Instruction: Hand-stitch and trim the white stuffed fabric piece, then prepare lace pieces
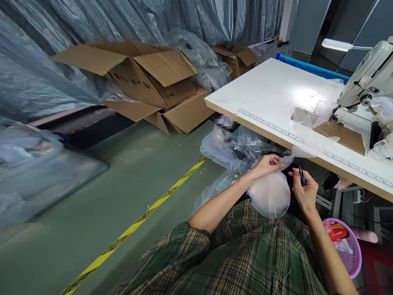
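My left hand (267, 164) is closed, pinching the edge of a sheer white fabric piece (287, 160) just below the table's front edge. A rounded, pale cup-like part (272, 193) in sheer white fabric hangs below that hand, over my lap. Whether it is joined to the pinched edge I cannot tell. In my right hand (305, 190), a little to the right, is a small pair of thread snips (302, 178) with a blue part, its dark tips pointing up. The snips are apart from the fabric.
A white sewing table (260, 88) with a printed ruler carries a sewing machine (365, 76) and more sheer fabric (303, 116). Beneath it stands a plastic bin (211, 149). A purple basket (356, 258) is at right; cardboard boxes (153, 90) and yellow floor tape (144, 217) lie left.
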Available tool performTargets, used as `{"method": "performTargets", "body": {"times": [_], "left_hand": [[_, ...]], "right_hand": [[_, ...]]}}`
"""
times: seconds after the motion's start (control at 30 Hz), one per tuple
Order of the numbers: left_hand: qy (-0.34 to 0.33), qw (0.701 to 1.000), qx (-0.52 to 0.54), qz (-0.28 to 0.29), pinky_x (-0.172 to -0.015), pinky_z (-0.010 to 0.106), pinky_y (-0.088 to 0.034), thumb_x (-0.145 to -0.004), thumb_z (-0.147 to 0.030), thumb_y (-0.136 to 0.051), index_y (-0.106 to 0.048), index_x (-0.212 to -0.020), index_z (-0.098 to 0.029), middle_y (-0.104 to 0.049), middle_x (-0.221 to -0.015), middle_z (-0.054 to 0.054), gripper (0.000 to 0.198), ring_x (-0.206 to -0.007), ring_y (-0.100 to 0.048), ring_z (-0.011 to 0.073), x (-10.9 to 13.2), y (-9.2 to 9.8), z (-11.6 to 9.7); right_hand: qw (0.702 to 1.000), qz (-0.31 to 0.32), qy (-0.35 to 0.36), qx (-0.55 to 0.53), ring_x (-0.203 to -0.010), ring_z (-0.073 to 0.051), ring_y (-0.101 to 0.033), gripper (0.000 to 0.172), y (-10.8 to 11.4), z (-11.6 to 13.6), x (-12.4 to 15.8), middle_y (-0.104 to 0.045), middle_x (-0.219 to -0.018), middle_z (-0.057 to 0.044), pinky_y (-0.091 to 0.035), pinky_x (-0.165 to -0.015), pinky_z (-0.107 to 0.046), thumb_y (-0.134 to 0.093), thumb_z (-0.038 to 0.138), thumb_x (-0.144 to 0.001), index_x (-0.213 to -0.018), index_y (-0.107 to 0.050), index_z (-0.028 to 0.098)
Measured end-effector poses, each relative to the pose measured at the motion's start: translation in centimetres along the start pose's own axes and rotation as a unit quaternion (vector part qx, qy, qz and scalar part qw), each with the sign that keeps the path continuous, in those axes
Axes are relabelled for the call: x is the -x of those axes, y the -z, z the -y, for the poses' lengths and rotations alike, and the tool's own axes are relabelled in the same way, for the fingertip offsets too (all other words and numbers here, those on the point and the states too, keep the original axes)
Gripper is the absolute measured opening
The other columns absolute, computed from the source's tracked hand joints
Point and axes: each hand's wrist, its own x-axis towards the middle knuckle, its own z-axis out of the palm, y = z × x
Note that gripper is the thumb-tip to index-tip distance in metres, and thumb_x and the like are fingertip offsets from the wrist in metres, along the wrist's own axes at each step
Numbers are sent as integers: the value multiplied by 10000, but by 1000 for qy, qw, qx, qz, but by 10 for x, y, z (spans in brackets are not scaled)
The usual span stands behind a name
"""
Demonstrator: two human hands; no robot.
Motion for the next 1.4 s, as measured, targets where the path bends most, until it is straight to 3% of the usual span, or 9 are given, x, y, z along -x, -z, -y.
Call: {"method": "performTargets", "body": {"times": [0.13, 0.23, 0.3, 0.37, 0.53, 0.77, 0.9, 1.1, 1.4], "left_hand": [[-198, 968, -117, -106, -722, 272, -476, -870, -279, -648, -705, -863, -151, -661, -756, 13, 141, -721, -605, 133, 25, 5, -18], [-402, 852, -278, -188, -804, 320, -466, -917, -168, -568, -697, -860, -179, -630, -711, -2, 142, -699, -585, 129, 51, 11, -35], [-477, 797, -328, -173, -842, 338, -464, -924, -134, -565, -690, -902, -186, -625, -721, -6, 138, -689, -579, 124, 68, 15, -46], [-501, 794, -314, -142, -829, 335, -478, -930, -229, -619, -683, -959, -183, -636, -785, 11, 84, -731, -596, 134, 79, 21, -54], [-383, 896, -192, -113, -890, 382, -508, -960, -507, -550, -666, -1149, -167, -643, -1102, 128, 407, -1041, -623, 226, 80, 38, -64], [-251, 947, -10, 201, -877, 366, -506, -815, -596, -675, -695, -930, -164, -681, -1026, 97, 448, -946, -652, 229, 66, 32, -71], [-145, 978, 43, 142, -713, 273, -480, -770, -491, -742, -629, -768, -153, -665, -831, 42, 357, -756, -606, 155, 74, 25, -71], [-59, 997, -2, 50, -609, 229, -442, -764, -390, -739, -684, -815, -159, -640, -699, -9, 243, -652, -564, 123, 89, 28, -78], [-9, 997, 11, 71, -616, 237, -498, -806, -395, -727, -765, -852, -142, -750, -772, 49, 259, -686, -654, 151, 91, 35, -67]], "right_hand": [[999, 25, -39, -28, -526, -156, -575, 508, -3, 13, -3, -767, -817, -95, -461, -505, -284, -605, 629, -822, -903, -757, 151], [991, 67, -81, -78, -398, -99, -448, 551, -8, 30, -7, -738, -768, -70, -389, -396, -263, -646, 667, -766, -893, -753, 142], [988, 85, -86, -94, -375, -87, -409, 515, -10, 42, -7, -655, -610, -17, -357, -374, -246, -669, 653, -754, -806, -731, 145], [990, 93, -57, -90, -385, -87, -402, 429, -10, 50, -4, -547, -498, 29, -341, -380, -229, -676, 582, -781, -734, -706, 157], [986, 121, 83, -81, -459, -93, -505, 178, 4, 63, 17, -633, -580, 18, -406, -444, -207, -642, 305, -843, -761, -734, 176], [970, 167, 161, -73, -459, -86, -555, 138, 21, 62, 34, -694, -620, 24, -422, -453, -185, -606, 167, -815, -809, -741, 190], [978, 162, 93, -89, -448, -101, -548, 141, 22, 47, 33, -671, -574, 17, -423, -453, -204, -627, 251, -833, -720, -686, 192], [995, -43, 21, -86, -476, -128, -541, 315, 12, 36, 23, -615, -552, 25, -456, -506, -250, -692, 504, -813, -839, -631, 196], [969, 208, -97, -89, -451, -105, -398, 699, 10, 33, 24, -529, -584, 2, -316, -426, -248, -346, 768, -921, -780, -677, 169]]}}
